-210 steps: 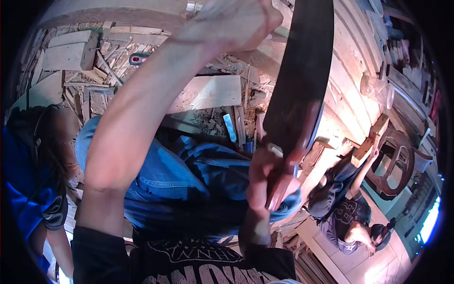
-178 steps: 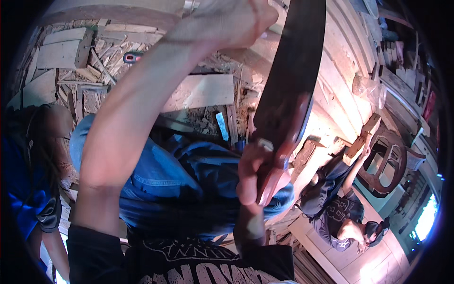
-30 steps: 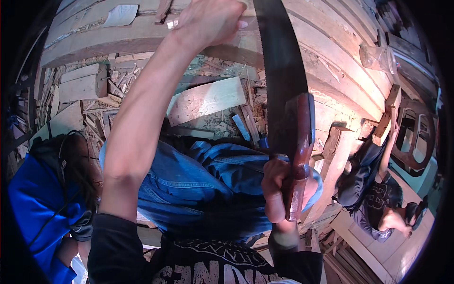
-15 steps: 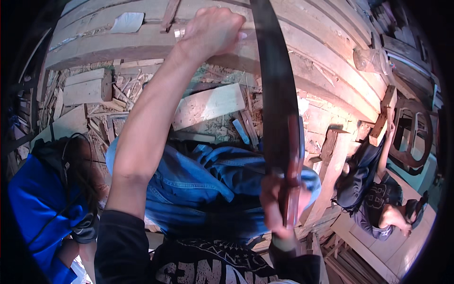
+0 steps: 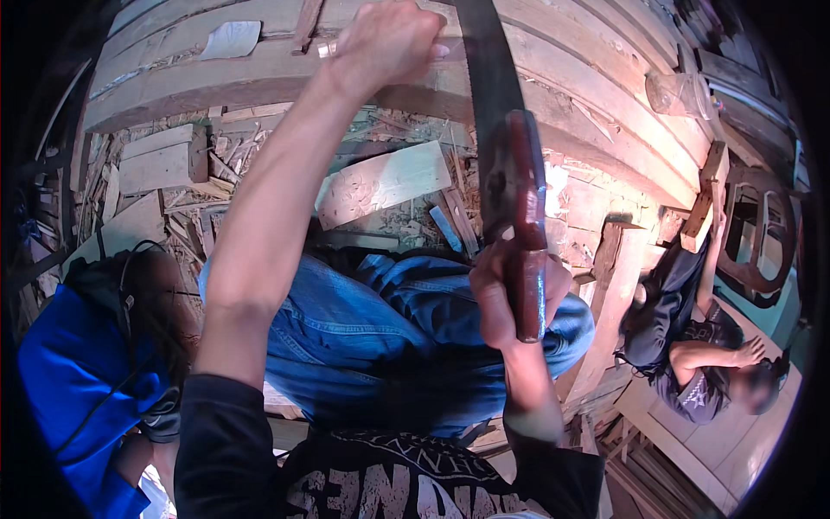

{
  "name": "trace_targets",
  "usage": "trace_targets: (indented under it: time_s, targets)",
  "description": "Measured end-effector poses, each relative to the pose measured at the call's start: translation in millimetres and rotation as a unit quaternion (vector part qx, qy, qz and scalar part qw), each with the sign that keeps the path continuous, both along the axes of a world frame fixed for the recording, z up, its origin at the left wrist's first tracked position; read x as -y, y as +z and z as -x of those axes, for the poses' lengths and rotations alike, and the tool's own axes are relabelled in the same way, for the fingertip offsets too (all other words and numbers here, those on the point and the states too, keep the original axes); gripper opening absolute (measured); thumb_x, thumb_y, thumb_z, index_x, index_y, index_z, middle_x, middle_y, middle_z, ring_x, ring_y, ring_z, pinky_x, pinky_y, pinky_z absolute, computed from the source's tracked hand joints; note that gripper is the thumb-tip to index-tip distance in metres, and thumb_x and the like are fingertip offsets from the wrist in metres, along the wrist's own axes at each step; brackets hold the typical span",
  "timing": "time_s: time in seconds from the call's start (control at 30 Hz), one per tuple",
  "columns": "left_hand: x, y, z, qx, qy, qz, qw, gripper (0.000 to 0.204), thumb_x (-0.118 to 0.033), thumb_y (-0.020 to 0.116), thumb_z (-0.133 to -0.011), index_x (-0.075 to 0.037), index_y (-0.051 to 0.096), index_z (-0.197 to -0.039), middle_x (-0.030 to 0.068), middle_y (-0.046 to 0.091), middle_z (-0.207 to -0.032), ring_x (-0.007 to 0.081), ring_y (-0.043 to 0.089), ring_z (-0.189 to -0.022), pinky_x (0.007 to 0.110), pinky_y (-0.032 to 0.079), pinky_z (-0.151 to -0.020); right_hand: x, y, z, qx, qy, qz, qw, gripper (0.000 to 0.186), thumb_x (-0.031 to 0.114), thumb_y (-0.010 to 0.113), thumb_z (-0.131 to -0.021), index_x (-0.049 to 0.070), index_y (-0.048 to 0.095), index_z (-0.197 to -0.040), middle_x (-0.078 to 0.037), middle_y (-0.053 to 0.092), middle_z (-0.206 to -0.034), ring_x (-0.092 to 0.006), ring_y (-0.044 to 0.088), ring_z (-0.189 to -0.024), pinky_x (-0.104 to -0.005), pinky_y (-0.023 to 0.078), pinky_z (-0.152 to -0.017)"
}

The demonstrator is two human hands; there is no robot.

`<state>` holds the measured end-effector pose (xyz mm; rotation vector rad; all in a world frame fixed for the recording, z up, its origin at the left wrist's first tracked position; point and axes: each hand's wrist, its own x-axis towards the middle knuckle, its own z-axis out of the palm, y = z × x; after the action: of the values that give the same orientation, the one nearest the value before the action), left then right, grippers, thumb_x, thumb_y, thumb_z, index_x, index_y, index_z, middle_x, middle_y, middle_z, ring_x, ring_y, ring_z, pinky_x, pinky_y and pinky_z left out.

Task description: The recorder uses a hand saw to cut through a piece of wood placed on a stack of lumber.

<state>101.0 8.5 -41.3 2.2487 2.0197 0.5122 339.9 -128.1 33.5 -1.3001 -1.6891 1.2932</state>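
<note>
My right hand [image 5: 519, 290] is wrapped round the red-brown wooden handle of a handsaw [image 5: 493, 95]. Its long dark blade points away from me, over the far planks, with the toothed edge facing left. The blade's far tip runs out of the picture. Resting at the far wooden planks [image 5: 415, 99], my left hand [image 5: 393, 43] is closed in a fist just left of the blade. What its fingers hold, if anything, is hidden.
Wood scraps, a pale board [image 5: 385, 186] and a wood block [image 5: 160, 160] litter the floor ahead of my knees. A person in blue [image 5: 78, 372] sits close on my left; another person [image 5: 692, 346] is at the right. A clear plastic cup [image 5: 674, 93] stands on the planks.
My right hand has pushed the saw forward, away from my body, and its handle is now farther up. My left hand stays nearly in place. The person at right has shifted an arm.
</note>
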Motion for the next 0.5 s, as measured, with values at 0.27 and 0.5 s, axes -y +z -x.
trace_targets:
  time_s: [0.27, 0.5]
  targets:
    - [8, -1, -6, -0.019, -0.009, 0.016, 1.000, 0.027, -0.032, 0.066, -0.084, -0.010, 0.068, -0.098, 0.0158, 0.067, -0.075, 0.0339, 0.066, -0.078, 0.047, 0.051, -0.070, -9, 0, 5, -0.053, -0.029, -0.016, 0.998, 0.025, -0.006, 0.061, -0.061, 0.008, 0.041, -0.058, 0.001, 0.042, -0.052, -0.0113, 0.041, -0.044, -0.0225, 0.035, -0.045]
    - [4, 0, -8, 0.001, 0.002, -0.004, 1.000, 0.029, -0.033, 0.066, -0.083, -0.012, 0.068, -0.102, 0.0151, 0.067, -0.077, 0.0342, 0.066, -0.077, 0.047, 0.050, -0.069, 26, 20, -23, 0.189, -0.037, -0.002, 0.981, 0.022, -0.006, 0.058, -0.057, 0.009, 0.043, -0.057, 0.001, 0.045, -0.053, -0.0127, 0.044, -0.047, -0.0260, 0.037, -0.049]
